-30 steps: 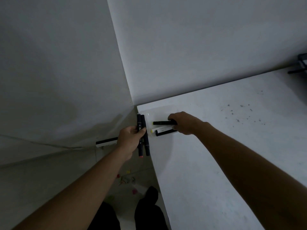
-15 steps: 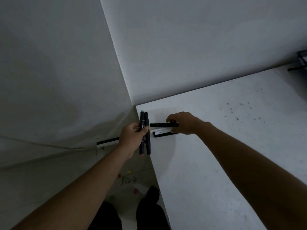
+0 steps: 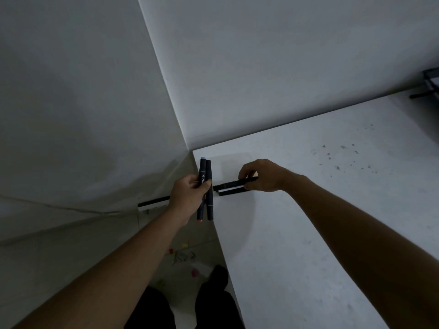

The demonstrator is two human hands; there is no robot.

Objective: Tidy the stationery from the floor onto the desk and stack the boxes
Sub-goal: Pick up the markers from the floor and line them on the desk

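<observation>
My right fingers [image 3: 245,174] pinch one black marker [image 3: 231,184], setting it parallel against another marker [image 3: 235,191] at the counter's [image 3: 332,222] corner to keep them grouped. My left fingers [image 3: 193,184] clamp two spare markers [image 3: 209,205] upright, staged for handover. Coloured bits [image 3: 183,255] lie on the floor.

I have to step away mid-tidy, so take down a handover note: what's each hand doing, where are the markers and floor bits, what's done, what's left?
Left hand grips two markers upright, just off the desk corner.
Right hand pinches a third marker at that corner, beside a fourth marker lying on the desk.
Done: some markers are up on the desk.
Left: set down the held markers, gather the small coloured bits from the floor, then stack the boxes. No boxes show clearly here.
</observation>
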